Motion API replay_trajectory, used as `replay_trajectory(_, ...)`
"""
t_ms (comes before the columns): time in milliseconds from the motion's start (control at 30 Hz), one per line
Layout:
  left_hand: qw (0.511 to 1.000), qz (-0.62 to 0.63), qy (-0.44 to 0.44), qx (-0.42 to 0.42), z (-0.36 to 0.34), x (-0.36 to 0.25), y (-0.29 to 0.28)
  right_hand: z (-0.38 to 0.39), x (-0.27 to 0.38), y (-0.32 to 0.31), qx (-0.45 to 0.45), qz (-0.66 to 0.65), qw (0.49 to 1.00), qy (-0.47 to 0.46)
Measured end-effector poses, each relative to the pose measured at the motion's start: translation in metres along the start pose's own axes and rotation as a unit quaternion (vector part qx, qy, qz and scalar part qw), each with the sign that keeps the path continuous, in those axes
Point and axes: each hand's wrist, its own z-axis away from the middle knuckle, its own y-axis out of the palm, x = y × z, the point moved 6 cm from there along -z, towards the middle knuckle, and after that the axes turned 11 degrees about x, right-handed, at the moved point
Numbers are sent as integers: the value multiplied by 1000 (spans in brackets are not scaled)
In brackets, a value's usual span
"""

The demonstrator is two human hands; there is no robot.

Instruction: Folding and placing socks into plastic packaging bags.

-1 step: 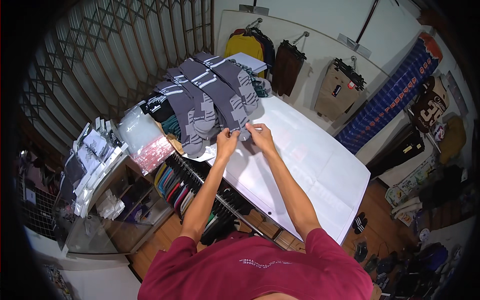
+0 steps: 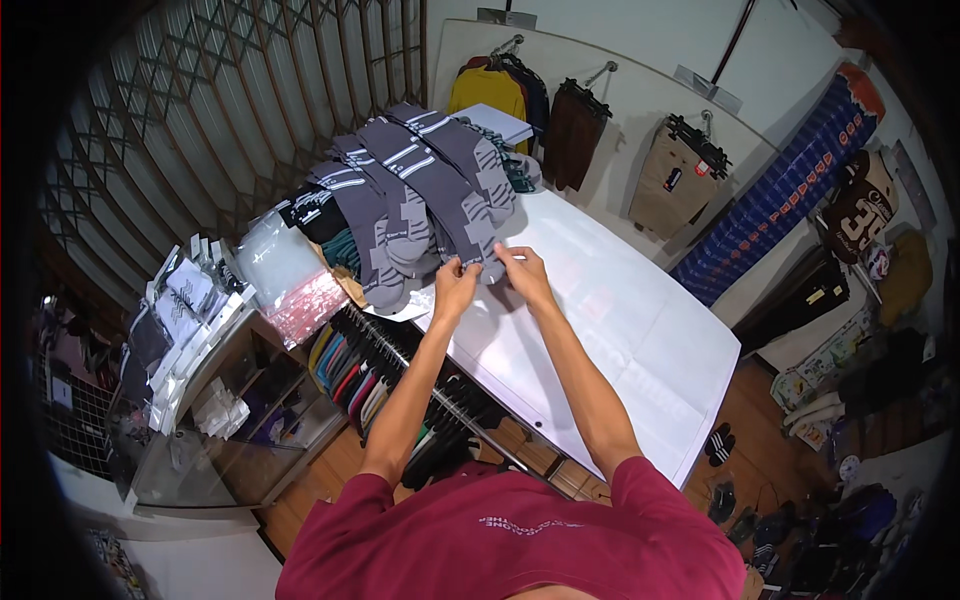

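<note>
A pile of grey socks with white stripes and lighter patterned feet lies at the back left of a white-covered table. My left hand pinches the toe area of the front grey sock. Just to its right, my right hand has thumb and finger closed on the same sock's edge. Teal and dark socks show beneath and beside the pile.
Clear bags with pink packaging, a glass display case with packaged white socks, and a rail of coloured garments are at the left. Behind hang clothes; a long blue roll leans at right. Footwear lies on the floor.
</note>
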Motion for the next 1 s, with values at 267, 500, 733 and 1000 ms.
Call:
replay_trajectory(267,965,90,-125,211,109,15,52,30,1,-33,60,-15,996,56)
replay_trajectory(500,913,-26,-208,350,174,3,64,22,-30,-51,40,152,987,28)
replay_trajectory(733,877,-38,-217,427,200,0,72,20,-18,-19,76,257,963,-36)
replay_trajectory(1000,877,-69,-213,425,202,2,51,21,-28,-35,69,343,937,18)
